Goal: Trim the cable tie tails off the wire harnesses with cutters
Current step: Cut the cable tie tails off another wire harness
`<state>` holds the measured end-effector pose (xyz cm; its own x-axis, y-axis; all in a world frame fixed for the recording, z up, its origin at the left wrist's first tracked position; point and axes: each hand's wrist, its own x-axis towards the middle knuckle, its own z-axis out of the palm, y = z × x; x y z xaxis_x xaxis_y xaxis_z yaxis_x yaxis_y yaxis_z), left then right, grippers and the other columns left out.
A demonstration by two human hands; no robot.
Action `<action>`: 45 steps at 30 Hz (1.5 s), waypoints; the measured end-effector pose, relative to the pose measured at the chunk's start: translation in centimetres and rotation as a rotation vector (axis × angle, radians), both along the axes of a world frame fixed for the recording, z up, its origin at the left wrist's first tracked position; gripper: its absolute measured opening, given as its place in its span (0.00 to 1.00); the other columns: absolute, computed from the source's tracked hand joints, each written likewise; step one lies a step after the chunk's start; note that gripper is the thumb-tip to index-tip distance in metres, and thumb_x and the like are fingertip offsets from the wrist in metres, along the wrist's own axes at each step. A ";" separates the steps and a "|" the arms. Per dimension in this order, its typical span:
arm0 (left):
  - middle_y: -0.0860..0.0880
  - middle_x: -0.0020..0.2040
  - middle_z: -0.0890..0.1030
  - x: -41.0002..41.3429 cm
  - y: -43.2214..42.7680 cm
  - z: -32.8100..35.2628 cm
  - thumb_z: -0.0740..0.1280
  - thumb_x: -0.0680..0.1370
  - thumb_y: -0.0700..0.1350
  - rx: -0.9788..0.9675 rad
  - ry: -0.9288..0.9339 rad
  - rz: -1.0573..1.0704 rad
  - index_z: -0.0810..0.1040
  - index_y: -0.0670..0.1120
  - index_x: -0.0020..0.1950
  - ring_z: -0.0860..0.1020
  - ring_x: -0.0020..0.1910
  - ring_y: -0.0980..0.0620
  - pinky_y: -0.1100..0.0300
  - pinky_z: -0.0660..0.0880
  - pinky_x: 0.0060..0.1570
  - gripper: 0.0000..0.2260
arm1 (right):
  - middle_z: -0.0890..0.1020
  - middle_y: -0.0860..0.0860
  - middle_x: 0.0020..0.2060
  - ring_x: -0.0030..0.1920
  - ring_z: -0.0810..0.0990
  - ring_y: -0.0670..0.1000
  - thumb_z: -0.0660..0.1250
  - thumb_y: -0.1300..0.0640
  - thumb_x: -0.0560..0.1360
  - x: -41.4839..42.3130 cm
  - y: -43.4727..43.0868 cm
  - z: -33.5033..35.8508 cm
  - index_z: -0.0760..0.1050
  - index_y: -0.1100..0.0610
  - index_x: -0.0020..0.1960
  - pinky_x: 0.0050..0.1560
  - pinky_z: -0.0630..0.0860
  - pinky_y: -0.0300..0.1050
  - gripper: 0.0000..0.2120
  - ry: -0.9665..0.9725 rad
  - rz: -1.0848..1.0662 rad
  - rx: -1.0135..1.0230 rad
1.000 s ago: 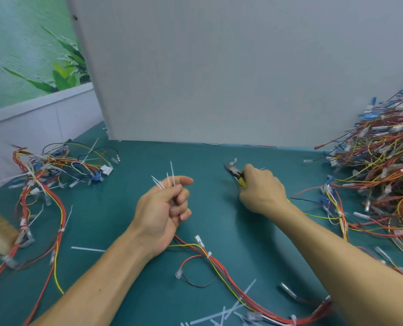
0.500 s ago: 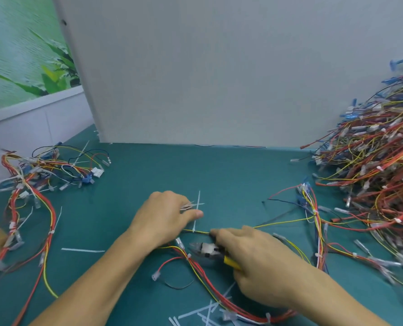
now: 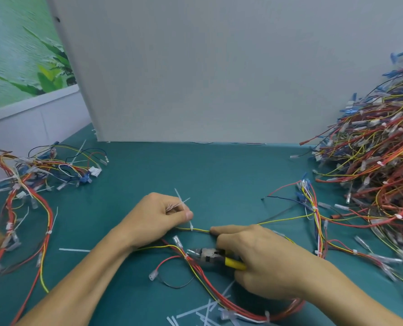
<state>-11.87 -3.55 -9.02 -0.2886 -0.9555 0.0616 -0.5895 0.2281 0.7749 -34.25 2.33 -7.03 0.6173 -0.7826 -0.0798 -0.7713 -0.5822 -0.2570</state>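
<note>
Head view: the left hand (image 3: 158,217) pinches a tuft of thin white plastic tie tails (image 3: 181,203), while the right hand (image 3: 261,260) grips yellow-handled cutters (image 3: 209,255) low over red wires (image 3: 197,272). Its straight forefinger touches a yellow wire (image 3: 200,230) on the teal table (image 3: 219,175).

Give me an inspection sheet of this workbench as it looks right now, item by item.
Surface: teal table.
Job's things: yellow-handled cutters low over the wires; white cable tie on the yellow wire, tail sticking up.
Clutter: cut tie tails scattered at the near edge; a loose tail beside the left forearm.
Hands: left hand grips a bunch of cut tails; right hand holds the cutters, forefinger on the yellow wire.
Cables: big harness pile at right; smaller heap at left.
Surroundings: white panel behind; plant mural far left.
</note>
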 end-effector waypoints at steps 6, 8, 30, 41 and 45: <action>0.34 0.42 0.80 0.3 -0.3 -0.1 0.69 0.67 0.58 0.049 0.148 0.010 0.84 0.50 0.40 0.72 0.38 0.51 0.55 0.69 0.44 0.12 | 0.74 0.44 0.60 0.59 0.74 0.55 0.59 0.62 0.69 0.0 -0.1 0.1 0.68 0.53 0.43 0.52 0.74 0.47 0.06 -0.023 -0.041 0.019; 0.34 0.41 0.80 0.3 -0.3 -0.2 0.68 0.69 0.56 0.039 0.129 0.000 0.83 0.51 0.40 0.71 0.37 0.51 0.55 0.69 0.43 0.11 | 0.74 0.46 0.52 0.52 0.76 0.57 0.59 0.60 0.68 -0.1 -0.4 0.2 0.70 0.54 0.45 0.46 0.75 0.49 0.07 0.031 -0.108 -0.050; 0.55 0.24 0.60 -0.9 -0.6 -0.3 0.65 0.75 0.43 0.073 0.779 0.156 0.81 0.39 0.42 0.55 0.23 0.57 0.63 0.52 0.28 0.08 | 0.79 0.49 0.41 0.44 0.75 0.53 0.71 0.46 0.73 3.8 -4.3 -0.4 0.70 0.52 0.47 0.43 0.73 0.47 0.13 -0.433 -0.380 0.032; 0.56 0.26 0.76 2.0 -0.6 0.7 0.74 0.70 0.45 -0.153 -0.307 0.003 0.85 0.52 0.44 0.73 0.27 0.57 0.68 0.68 0.32 0.05 | 0.81 0.47 0.48 0.51 0.76 0.55 0.74 0.49 0.70 5.2 -4.6 -2.0 0.71 0.50 0.50 0.50 0.74 0.50 0.14 -0.376 -0.354 0.004; 0.54 0.40 0.84 1.3 -0.3 0.6 0.76 0.69 0.48 -0.063 -0.372 -0.121 0.86 0.52 0.44 0.81 0.41 0.55 0.56 0.75 0.46 0.06 | 0.81 0.52 0.46 0.49 0.74 0.59 0.69 0.52 0.73 5.6 -4.3 -2.6 0.71 0.53 0.50 0.47 0.74 0.53 0.10 -0.346 -0.299 -0.092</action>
<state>-10.60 -3.85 -8.41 -0.4126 -0.9108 -0.0106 -0.7932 0.3535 0.4959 -28.67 -2.01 -9.59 0.3416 -0.9245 0.1691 -0.7867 -0.3797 -0.4868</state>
